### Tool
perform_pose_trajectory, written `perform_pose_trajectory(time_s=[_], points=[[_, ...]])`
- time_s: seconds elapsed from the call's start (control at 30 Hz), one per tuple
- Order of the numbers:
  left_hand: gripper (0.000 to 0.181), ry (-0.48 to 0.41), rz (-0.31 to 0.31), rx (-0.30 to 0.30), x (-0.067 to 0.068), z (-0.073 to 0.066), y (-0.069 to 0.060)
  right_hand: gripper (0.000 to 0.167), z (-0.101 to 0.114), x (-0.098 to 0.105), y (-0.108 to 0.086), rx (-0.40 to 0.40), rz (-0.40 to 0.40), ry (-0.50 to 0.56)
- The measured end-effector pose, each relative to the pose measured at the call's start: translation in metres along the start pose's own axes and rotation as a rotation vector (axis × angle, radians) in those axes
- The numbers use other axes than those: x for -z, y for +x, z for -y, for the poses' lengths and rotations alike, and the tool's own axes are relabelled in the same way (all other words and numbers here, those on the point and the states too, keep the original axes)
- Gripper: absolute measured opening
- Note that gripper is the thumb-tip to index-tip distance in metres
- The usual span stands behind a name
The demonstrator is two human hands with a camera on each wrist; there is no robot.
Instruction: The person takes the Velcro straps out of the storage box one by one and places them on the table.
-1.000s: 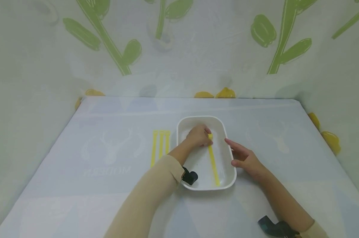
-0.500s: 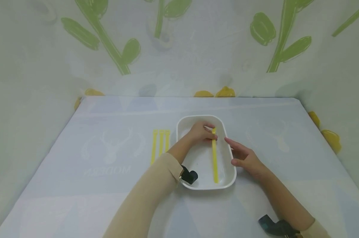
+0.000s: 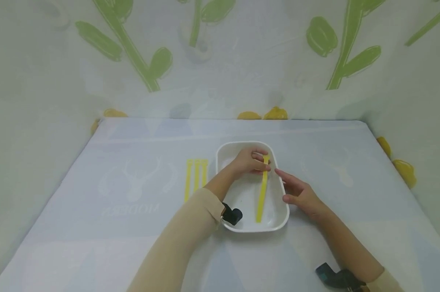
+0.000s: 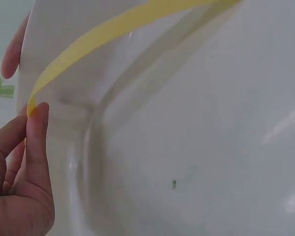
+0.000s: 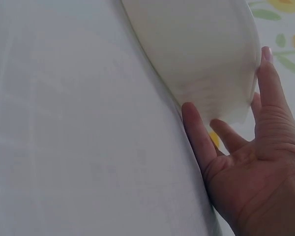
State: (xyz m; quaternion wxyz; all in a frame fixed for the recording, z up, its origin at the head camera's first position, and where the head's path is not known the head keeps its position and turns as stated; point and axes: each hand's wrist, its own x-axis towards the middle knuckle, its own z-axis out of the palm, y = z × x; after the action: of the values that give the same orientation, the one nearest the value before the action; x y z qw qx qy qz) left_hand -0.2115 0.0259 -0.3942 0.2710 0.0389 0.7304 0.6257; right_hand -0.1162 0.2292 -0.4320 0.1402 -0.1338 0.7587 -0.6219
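Note:
My left hand point(image 3: 246, 161) reaches into a white rectangular tray point(image 3: 254, 230) and pinches a flat yellow strip point(image 3: 261, 198) near its wider head, close to the tray's far right. In the left wrist view, the strip point(image 4: 98, 37) bends in a curve away from thumb and fingers, over the tray floor. My right hand point(image 3: 303, 198) is at the tray's right side, its fingers spread and touching the outer wall; the right wrist view shows the hand point(image 5: 250, 157) against that wall point(image 5: 201, 64).
Left of the tray, three similar yellow strips point(image 3: 196, 176) lie side by side on the pale patterned tablecloth point(image 3: 139, 227). The left sleeve point(image 3: 185, 231) partly covers their near ends. A wall with printed green plants point(image 3: 322, 36) stands behind the table.
My left hand has moved slightly right and away, lifting the strip's head. The strip's near end has swung left. My right hand has stayed at the tray's side.

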Motion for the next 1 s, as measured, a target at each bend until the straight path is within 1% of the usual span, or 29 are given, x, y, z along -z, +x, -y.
perform_pose_trajectory(time_s=[0.13, 0.27, 0.4, 0.5, 0.77, 1.0], points=[[0.043, -0.028, 0.006, -0.034, -0.001, 0.001, 0.002, 0.066, 0.001, 0.001, -0.001, -0.01, -0.003, -0.012], [0.042, -0.044, 0.01, -0.04, -0.001, 0.0, 0.002, 0.067, 0.002, 0.001, -0.003, -0.009, 0.0, -0.014], [0.042, -0.035, -0.001, -0.047, 0.002, -0.003, 0.0, 0.068, 0.003, 0.0, -0.002, -0.025, 0.0, -0.02], [0.044, -0.034, -0.002, -0.043, 0.004, -0.005, 0.0, 0.069, 0.004, -0.001, -0.002, -0.033, -0.002, -0.015], [0.047, -0.011, -0.009, -0.001, 0.007, -0.014, -0.003, 0.068, 0.005, -0.001, -0.002, -0.039, -0.001, -0.004], [0.049, -0.026, 0.008, -0.024, 0.012, -0.025, -0.004, 0.067, 0.005, 0.002, -0.002, -0.014, -0.002, 0.008]])
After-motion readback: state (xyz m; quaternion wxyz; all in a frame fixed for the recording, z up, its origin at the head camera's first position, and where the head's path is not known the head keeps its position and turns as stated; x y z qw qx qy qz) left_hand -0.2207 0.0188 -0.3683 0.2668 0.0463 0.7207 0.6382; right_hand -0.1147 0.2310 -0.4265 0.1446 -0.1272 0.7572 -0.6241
